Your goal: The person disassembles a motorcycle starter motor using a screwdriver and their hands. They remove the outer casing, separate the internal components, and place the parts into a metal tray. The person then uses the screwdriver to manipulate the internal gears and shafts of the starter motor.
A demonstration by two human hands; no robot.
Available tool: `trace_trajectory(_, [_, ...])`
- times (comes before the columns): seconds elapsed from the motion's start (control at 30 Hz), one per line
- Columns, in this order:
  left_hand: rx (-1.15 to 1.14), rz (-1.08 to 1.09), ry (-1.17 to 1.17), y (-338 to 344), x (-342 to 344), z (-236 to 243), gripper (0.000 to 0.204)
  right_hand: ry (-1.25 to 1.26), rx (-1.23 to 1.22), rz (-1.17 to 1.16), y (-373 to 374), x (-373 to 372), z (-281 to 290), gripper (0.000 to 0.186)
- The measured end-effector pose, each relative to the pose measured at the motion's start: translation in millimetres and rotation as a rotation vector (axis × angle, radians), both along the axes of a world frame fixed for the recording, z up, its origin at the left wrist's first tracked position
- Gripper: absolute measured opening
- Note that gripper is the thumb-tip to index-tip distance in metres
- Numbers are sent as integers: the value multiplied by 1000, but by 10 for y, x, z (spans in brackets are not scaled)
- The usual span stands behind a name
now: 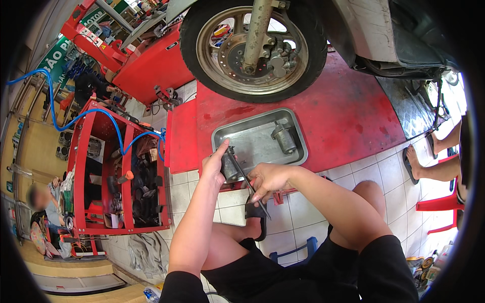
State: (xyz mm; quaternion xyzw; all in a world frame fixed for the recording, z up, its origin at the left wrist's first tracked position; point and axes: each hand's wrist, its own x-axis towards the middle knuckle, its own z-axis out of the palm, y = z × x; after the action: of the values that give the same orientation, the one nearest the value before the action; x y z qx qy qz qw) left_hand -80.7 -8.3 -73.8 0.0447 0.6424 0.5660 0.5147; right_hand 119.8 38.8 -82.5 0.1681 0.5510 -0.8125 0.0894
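My left hand (214,164) is closed round a grey cylindrical metal motor (230,170), held above the near edge of a metal tray (227,123). In my right hand (270,179) is a thin dark rod (240,169), its tapering end pointing down toward me. The rod's upper end lies against the top of the motor; whether it is inside it I cannot tell. A second grey motor (284,139), similar in shape, rests in the right part of the tray. The tray sits on a red platform (343,121).
A motorbike's front wheel (252,96) stands on the platform beyond the tray. To the left is a red tool cart (81,192) with a blue air hose (118,132). A blue stool (310,246) shows beneath me. Another person's sandalled foot (413,164) is at the right.
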Motion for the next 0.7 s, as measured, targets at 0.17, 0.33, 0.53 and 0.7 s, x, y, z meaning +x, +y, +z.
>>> trace_trajectory(0.17, [-4, 8, 12, -5, -21, 0, 41, -172, 304, 78, 19, -31, 178, 39])
trace_trajectory(0.33, [-16, 0, 33, -20, -65, -36, 41, -46, 14, 43, 3, -11, 66, 42])
trace_trajectory(0.53, [-37, -5, 48, 2, -16, 18, 40, -91, 87, -26, -11, 31, 29, 45])
trace_trajectory(0.7, [-42, 4, 42, -12, -37, -3, 39, -140, 308, 52, -9, 20, 294, 51])
